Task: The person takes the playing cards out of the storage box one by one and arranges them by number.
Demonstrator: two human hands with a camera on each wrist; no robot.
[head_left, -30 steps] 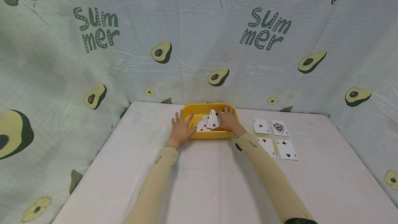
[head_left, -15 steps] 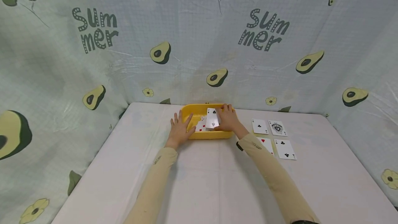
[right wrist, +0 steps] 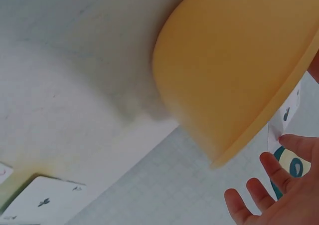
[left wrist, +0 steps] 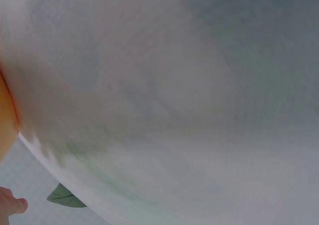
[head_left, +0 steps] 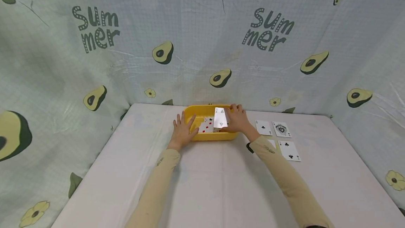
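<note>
A yellow plastic tray [head_left: 216,137] stands near the back of the table with several loose playing cards [head_left: 207,125] inside. Between thumb and fingers, my right hand [head_left: 238,120] pinches a spade playing card [head_left: 220,117] over the tray's right half; glare washes its face. The right wrist view has this hand [right wrist: 281,185] beside the tray's outer wall [right wrist: 229,60], with part of the card [right wrist: 288,110] showing past the rim. My left hand [head_left: 182,132] rests with spread fingers at the tray's left rim. Only a fingertip [left wrist: 12,204] of it shows in the left wrist view.
To the right of the tray, face-up cards lie in two rows: an ace of clubs [head_left: 263,127], an ace of spades [head_left: 281,129], a two of clubs [head_left: 289,150] and a card [head_left: 271,143] mostly covered by the right sleeve. A patterned cloth [head_left: 190,80] hangs behind the table.
My right hand has shifted right and raised the spade card, which has tilted into the glare. More of the cards beneath now show. The left hand has stayed at the tray's rim.
</note>
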